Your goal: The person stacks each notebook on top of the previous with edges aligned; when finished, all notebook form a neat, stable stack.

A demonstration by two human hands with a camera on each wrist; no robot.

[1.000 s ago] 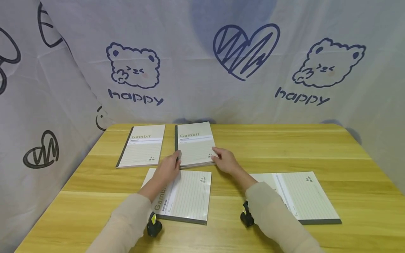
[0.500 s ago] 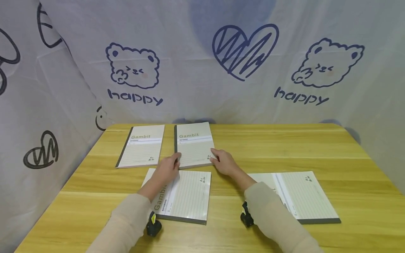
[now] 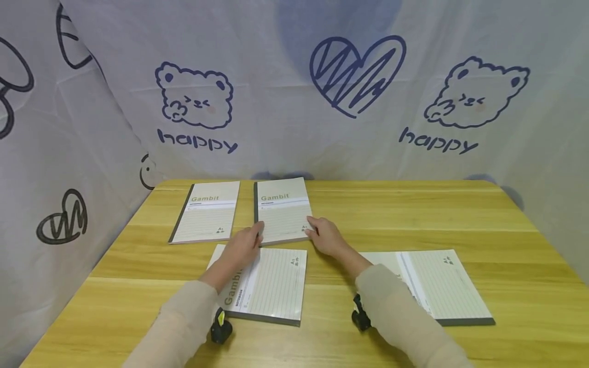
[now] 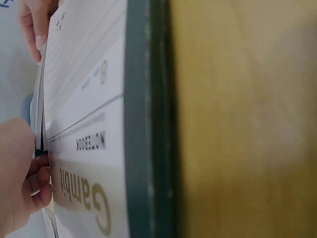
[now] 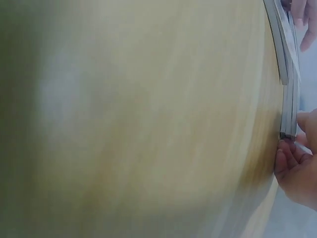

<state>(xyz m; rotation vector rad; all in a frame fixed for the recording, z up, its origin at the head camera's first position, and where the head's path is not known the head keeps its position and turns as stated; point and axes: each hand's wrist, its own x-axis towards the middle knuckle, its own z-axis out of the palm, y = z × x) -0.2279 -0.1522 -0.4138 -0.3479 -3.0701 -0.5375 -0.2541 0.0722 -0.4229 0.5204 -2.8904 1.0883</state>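
Observation:
A small stack of Gambit notebooks (image 3: 284, 209) lies flat at the back middle of the table, dark spines to the left. At its lower left corner my left hand (image 3: 243, 248) grips the spine side with thumb and fingers. My right hand (image 3: 329, 237) pinches the lower right edge, thumb on top. In the right wrist view, the curled fingers of the right hand (image 5: 299, 166) meet the layered end of the stack (image 5: 289, 116). Beneath my left forearm lies a sideways notebook (image 3: 276, 283), its print large in the left wrist view.
Another notebook (image 3: 207, 212) lies upright to the left of the stack. A further sideways notebook (image 3: 453, 286) is partly under my right forearm. All rest on the wooden table (image 3: 331, 332). A white printed cloth (image 3: 280, 128) hangs behind the table's back edge.
The stack's lower edges, slightly staggered a second ago, now line up more evenly. Both hands have shifted only slightly and keep hold of the lower corners.

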